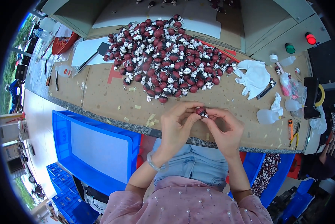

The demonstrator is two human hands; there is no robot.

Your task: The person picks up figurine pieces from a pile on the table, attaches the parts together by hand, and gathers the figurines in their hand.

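Between the fingertips of both hands is one small figurine [200,111] with a dark red round head and a white body. My left hand [178,121] pinches it from the left, thumb and forefinger closed on it. From the other side my right hand [224,127] grips the same figurine with its thumb and fingertips. Both hands are just above the near edge of the cardboard-covered table [145,112]. Beyond them lies a large heap of like figurines [167,59], dark red and white, some with small metal rings.
A white glove [253,77] lies right of the heap. Squeeze bottles [267,116], an orange cutter [290,129] and pliers [295,136] are at the right. A blue crate [96,145] stands below the table's left edge. A metal cabinet with red and green lights [289,47] rises behind.
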